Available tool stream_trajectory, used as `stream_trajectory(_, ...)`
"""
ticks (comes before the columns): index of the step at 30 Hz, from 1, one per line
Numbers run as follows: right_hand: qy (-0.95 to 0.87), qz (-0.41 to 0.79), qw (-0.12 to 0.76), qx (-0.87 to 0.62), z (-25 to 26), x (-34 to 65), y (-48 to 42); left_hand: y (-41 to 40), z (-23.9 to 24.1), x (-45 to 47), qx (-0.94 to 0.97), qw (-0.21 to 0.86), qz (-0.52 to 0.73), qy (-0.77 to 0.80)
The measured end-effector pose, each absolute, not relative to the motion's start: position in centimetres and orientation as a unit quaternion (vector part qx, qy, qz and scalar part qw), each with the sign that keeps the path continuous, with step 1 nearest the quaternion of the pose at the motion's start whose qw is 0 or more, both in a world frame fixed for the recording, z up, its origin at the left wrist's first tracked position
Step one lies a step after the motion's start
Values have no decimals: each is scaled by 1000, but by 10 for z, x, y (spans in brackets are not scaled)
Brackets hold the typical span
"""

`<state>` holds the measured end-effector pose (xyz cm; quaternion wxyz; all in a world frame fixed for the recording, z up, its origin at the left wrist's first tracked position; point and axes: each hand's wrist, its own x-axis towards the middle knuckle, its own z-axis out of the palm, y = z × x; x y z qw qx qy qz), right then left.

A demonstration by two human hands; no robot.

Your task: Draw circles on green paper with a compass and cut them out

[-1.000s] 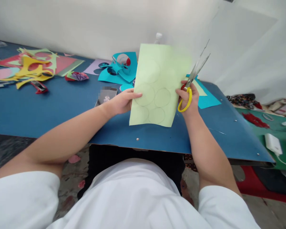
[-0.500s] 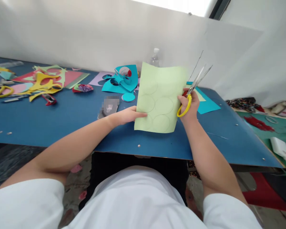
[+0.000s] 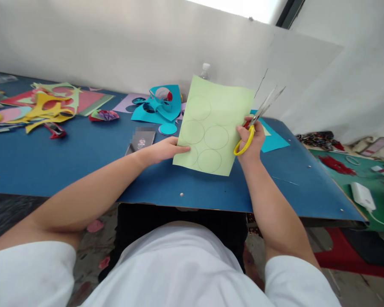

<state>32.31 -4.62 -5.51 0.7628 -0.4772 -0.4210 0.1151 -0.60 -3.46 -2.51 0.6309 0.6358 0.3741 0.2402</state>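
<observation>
A pale green sheet of paper (image 3: 214, 123) with several pencilled circles stands tilted over the blue table (image 3: 83, 149). My left hand (image 3: 164, 150) pinches its lower left edge. My right hand (image 3: 251, 136) grips yellow-handled scissors (image 3: 256, 121) at the sheet's right edge, and its fingertips touch that edge. The slightly parted blades point up and to the right, away from the paper.
Teal paper scraps (image 3: 158, 104) and a teal disc (image 3: 168, 128) lie behind the sheet, a phone (image 3: 142, 138) beside my left wrist. Coloured offcuts (image 3: 48, 104) pile at the far left. A bottle (image 3: 205, 70) stands by the wall. A green table (image 3: 365, 179) with a white charger sits at right.
The green sheet has been lifted and tilted a little more upright between my hands. The scissors stay at its right edge. The view has shifted slightly.
</observation>
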Motion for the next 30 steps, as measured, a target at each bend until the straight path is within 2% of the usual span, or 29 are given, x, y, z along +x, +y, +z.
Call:
stream_trajectory(4, -420, 123, 760, -481, -55, 320, -50, -38, -25, -5, 634, 631, 240, 378)
stream_trajectory(9, -428, 173, 754, -468, -54, 316, -56, -36, -29, -7, 683, 582, 227, 378)
stream_trajectory(14, -426, 125, 763, -470, -55, 318, -53, -32, -33, -7, 684, 568, 253, 380)
stream_trajectory(25, -385, 262, 762, -451, -46, 289, -56, -26, -26, -11, 641, 462, 481, 380)
stream_trajectory(30, -446, 390, 671, -445, -42, 273, -72, -22, -26, -11, 610, 425, 571, 348)
